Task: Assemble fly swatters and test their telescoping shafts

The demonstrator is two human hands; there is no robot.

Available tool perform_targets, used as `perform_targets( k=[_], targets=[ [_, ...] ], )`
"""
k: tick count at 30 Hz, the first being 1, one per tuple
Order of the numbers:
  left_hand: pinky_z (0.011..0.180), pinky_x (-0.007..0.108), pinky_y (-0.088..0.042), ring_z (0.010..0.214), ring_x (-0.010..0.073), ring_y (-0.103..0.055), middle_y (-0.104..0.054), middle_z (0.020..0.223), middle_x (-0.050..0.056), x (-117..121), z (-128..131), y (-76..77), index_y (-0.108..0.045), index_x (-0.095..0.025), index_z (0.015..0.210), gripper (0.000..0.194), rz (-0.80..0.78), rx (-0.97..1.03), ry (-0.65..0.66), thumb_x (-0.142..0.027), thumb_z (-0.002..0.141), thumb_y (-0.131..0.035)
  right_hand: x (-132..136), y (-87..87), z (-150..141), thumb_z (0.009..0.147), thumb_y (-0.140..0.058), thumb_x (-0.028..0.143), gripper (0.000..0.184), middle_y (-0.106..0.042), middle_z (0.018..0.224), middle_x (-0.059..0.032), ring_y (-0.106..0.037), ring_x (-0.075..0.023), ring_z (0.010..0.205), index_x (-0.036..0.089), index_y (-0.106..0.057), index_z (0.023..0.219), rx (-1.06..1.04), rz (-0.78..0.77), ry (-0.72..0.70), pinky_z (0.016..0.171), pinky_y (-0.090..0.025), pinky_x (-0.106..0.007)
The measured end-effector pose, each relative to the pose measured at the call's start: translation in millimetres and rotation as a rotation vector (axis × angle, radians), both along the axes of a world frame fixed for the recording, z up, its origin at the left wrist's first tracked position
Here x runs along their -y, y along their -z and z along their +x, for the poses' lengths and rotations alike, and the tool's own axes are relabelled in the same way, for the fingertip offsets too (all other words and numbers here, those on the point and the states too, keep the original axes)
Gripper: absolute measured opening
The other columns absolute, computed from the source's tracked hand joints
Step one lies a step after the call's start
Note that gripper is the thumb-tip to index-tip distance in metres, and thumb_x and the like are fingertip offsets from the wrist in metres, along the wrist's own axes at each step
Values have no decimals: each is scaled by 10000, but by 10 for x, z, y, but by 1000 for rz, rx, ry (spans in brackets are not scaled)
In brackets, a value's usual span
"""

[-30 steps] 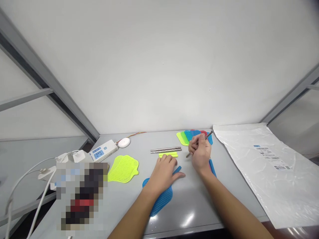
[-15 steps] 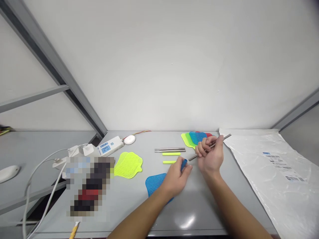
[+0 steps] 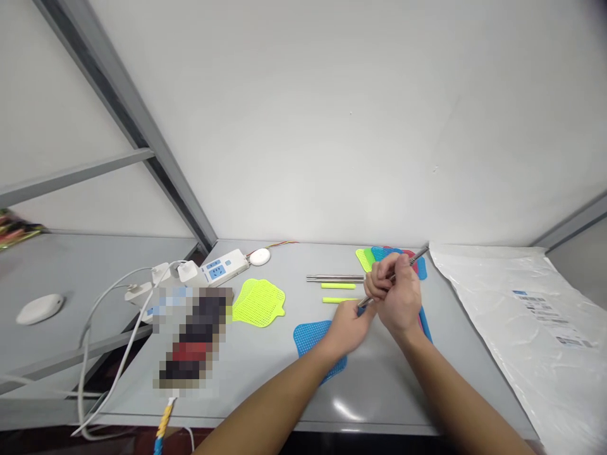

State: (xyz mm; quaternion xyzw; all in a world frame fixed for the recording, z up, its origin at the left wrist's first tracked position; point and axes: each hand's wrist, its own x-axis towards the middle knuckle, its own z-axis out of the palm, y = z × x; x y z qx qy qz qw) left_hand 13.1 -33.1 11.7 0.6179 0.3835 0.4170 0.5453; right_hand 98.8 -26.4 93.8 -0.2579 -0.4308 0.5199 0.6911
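Observation:
My right hand (image 3: 397, 297) is closed round a thin metal rod (image 3: 417, 255) that slants up to the right, its lower end near my left fingertips. My left hand (image 3: 349, 325) pinches the neck of a blue mesh swatter head (image 3: 309, 336) lying on the grey table (image 3: 265, 385). The rod's lower tip meets the blue neck between my two hands; the joint itself is hidden by fingers.
A yellow-green swatter head (image 3: 260, 302), two yellow-green sleeves (image 3: 337, 286), spare metal rods (image 3: 334, 277) and a stack of coloured swatter heads (image 3: 379, 254) lie beyond my hands. A power strip (image 3: 220, 266) with cables sits left, a plastic bag (image 3: 526, 303) right.
My left hand went from lying flat on the blue swatter head to pinching its neck. My right hand brought the rod's lower end down to it. The view shifted right.

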Motion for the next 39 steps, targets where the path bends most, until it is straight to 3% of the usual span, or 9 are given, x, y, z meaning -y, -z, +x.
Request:
perform_targets(
  k=[9,15,21,23,26,31,39],
  targets=[
    [578,246,-306,633,112,-341,-427,627,-16,-20,-23,67,-557,-123,699,449,-58,12,-24,-543,846,-495,-21,5,-70,920,-503,379,334,-281,533,81,-220,-50,439,187,-461,649,137,-41,-190,410,-174,-198],
    [567,250,-320,600,108,-354,-415,577,-27,-14,-12,123,-538,-128,627,443,-53,0,4,-506,855,-497,6,-16,3,907,-514,409,350,-278,538,78,-223,-56,445,189,-474,639,193,-67,-146,416,-173,-204],
    [673,281,-427,719,163,-504,-586,717,34,-37,-7,90,-618,-115,775,241,-9,38,-8,-307,861,-500,-11,203,-41,937,-446,436,368,-321,569,60,-282,-84,487,200,-458,656,471,-54,-124,441,-226,-214],
    [762,304,-449,808,187,-544,-636,811,61,-43,-14,55,-641,-117,852,220,12,51,-21,-265,866,-479,-7,252,-38,950,-427,402,347,-393,600,41,-366,-101,537,202,-476,671,640,-11,-94,501,-303,-231],
    [848,331,-454,906,206,-571,-665,946,80,-43,-20,13,-655,-128,964,239,47,67,-12,-234,875,-461,26,259,28,958,-413,344,286,-547,762,-10,-520,-151,749,206,-565,759,837,89,-42,711,-406,-282],
    [846,364,-475,914,223,-603,-678,983,86,-33,-12,26,-659,-124,1057,290,95,42,50,-194,879,-441,118,273,171,975,-369,356,296,-613,1106,-54,-520,-218,1106,239,-641,971,887,53,-76,959,-380,-358],
    [878,359,-468,960,224,-598,-682,1037,90,-16,13,13,-667,-128,1063,304,99,56,56,-176,866,-440,147,404,213,982,-347,377,332,-642,1147,-52,-521,-235,1153,258,-654,1023,941,12,-60,1034,-335,-442]
  ],
)
